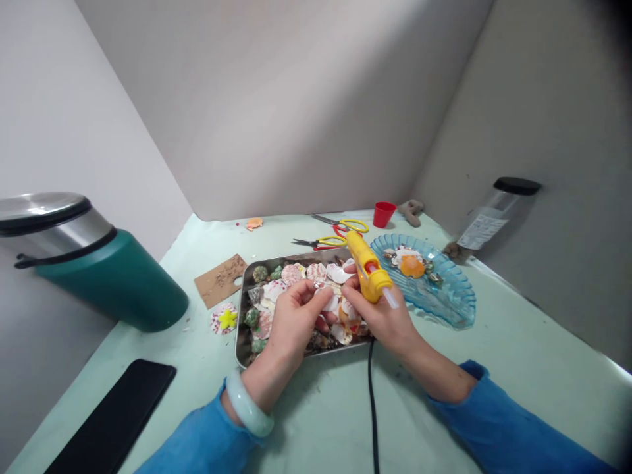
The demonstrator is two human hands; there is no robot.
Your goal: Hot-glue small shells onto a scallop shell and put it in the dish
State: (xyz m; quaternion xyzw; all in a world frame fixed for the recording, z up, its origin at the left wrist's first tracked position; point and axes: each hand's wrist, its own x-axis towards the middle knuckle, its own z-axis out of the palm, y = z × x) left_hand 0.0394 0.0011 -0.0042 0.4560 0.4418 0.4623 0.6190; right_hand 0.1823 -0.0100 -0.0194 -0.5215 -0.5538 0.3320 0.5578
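A yellow hot glue gun, with a clear glue stick out of its back end, is held in my right hand. My left hand is closed in a pinch just beside it. A small whitish piece shows at those fingertips, too small to name. Both hands are over a metal tray filled with seashells, some pink and white, and green snail shells. From below the right hand a black cord runs towards me.
Right of the tray is a blue scalloped dish with shells. Behind lie scissors and a red cup. At left are a green bottle, a black phone-like slab, cardboard and a shell with a yellow star.
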